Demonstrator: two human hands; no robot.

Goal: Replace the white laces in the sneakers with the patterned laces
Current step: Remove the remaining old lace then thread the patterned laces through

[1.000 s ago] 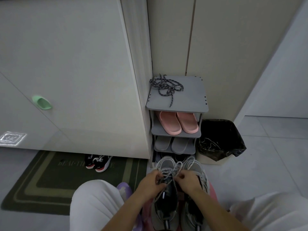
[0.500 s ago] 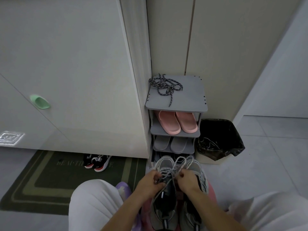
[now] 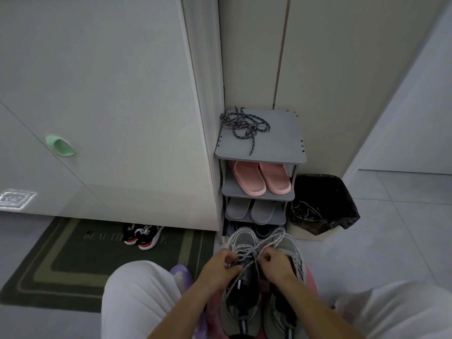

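Sneakers point(image 3: 241, 311) stand paired on the near floor between the person's knees. Left hand point(image 3: 221, 264) and right hand point(image 3: 274, 261) each pinch a strand of white laces point(image 3: 254, 243) over the left shoe, apparently to unthread it. Patterned laces point(image 3: 244, 126) lie beyond on the shoe rack point(image 3: 281, 138), ready for fitting.

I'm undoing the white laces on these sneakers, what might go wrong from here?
The white lace loops cross between your left hand and right hand; pulling both may tighten a knot. The patterned laces lie tangled on the shelf, one end at its front edge, so they may snag or slide off.
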